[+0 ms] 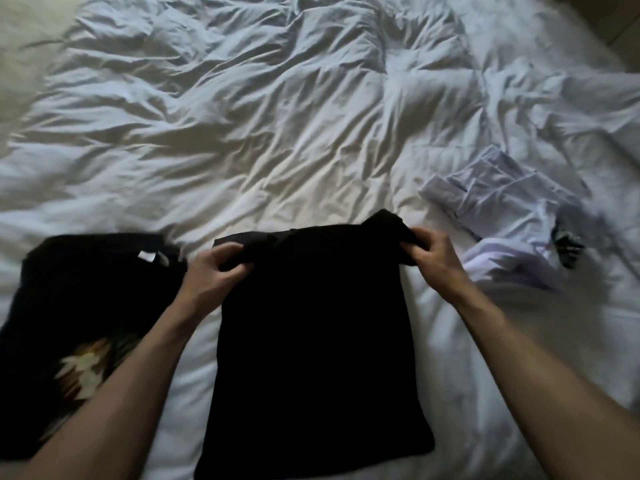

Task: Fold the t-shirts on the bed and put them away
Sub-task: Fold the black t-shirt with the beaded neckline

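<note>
A plain black t-shirt [311, 341] lies folded lengthwise on the white duvet [277, 133] in front of me. My left hand [211, 275] grips its upper left corner, fingers curled round bunched cloth. My right hand [433, 254] pinches the upper right corner, which is lifted a little. To the left lies another black t-shirt [86, 289] with a white neck label and a pale printed design at its lower part. A crumpled white t-shirt [502, 220] sits to the right.
The rumpled duvet covers the whole bed beyond the shirts. A small dark patterned item [568, 249] lies by the white shirt's right edge. A strip of floor [609, 19] shows at the top right corner.
</note>
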